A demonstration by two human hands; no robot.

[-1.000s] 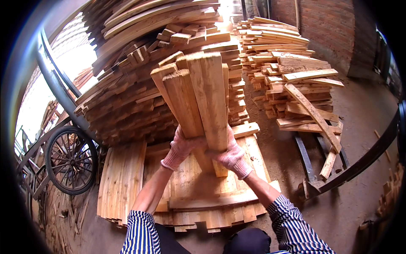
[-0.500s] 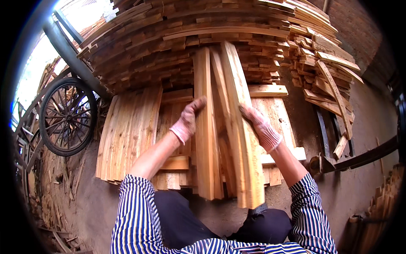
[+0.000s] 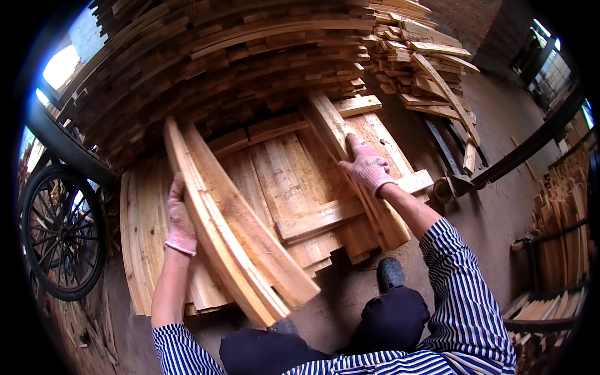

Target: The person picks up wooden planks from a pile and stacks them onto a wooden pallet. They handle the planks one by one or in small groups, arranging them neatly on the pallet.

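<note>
My left hand, in a pinkish work glove, grips the outer edge of a few long wooden boards. These slant from the stack toward my knees, one splayed apart from the others. The fingers beneath are hidden. My right hand, gloved alike, is closed over the edge of another long board, thumb on top. More wood lies under that hand, partly covered by it. Between the two hands, a crosspiece lies over a low layer of flat planks.
A tall stack of boards rises behind the planks. At the right back stands a looser wood pile beside a metal bar. A spoked wheel stands at left, near a post. Bundled strips stand at far right.
The boards that stood close together are now wide apart: my left hand has carried its boards left, while my right hand keeps its wood on the right. The view has shifted.
</note>
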